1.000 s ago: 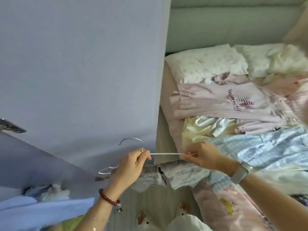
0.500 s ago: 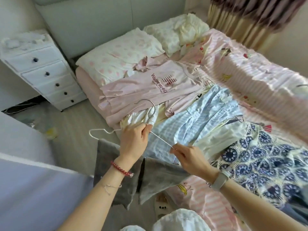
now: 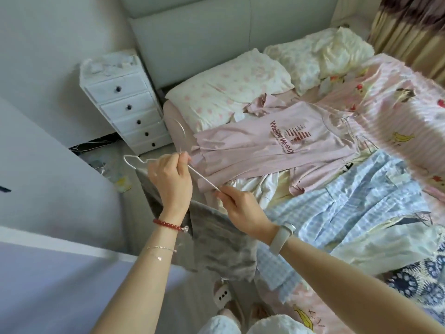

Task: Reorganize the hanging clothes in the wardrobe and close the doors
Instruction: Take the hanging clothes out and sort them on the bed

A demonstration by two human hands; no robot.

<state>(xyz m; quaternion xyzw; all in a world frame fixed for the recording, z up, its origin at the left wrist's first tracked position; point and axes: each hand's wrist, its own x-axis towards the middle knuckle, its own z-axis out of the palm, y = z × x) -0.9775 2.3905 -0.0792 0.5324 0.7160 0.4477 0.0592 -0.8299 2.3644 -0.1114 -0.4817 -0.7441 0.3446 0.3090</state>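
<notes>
Both hands, left hand (image 3: 169, 182) and right hand (image 3: 237, 206), pinch a white hanger (image 3: 202, 178) bearing grey trousers (image 3: 216, 237); keeping it level should stop them sliding off.

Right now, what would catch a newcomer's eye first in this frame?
Front and centre, the left hand and right hand both pinch a white wire hanger with a grey garment draped from it. Beyond them the bed is strewn with clothes, a pink printed T-shirt uppermost. A white chest of drawers stands at the bed's left.
</notes>
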